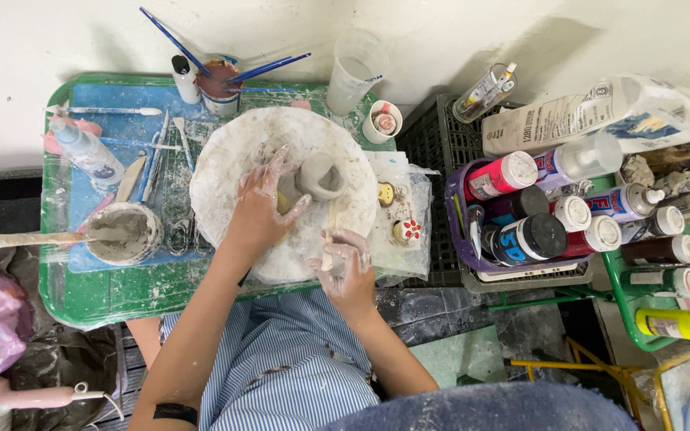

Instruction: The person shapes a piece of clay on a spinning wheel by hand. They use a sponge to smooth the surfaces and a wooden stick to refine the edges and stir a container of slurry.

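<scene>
On bench (105, 299): left hand (259, 209) spread open, steadying clay pot (320, 175); right hand (346, 267) pinches wooden tool (330, 227) for shaping.

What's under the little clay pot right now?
The clay pot sits on a round white board smeared with clay. The left hand covers the board beside it; the pot's base is hidden.

- Bright, even, cool daylight across the whole scene.
- Soft grey shadows cast up onto the white wall (441, 40) behind the clear cup (357, 68) and bottles.
- Mild glare on the green tray's (105, 299) plastic wrap.
- Sharp at centre; slightly curved and stretched toward the edges.
- Dim in the lower corners.
</scene>
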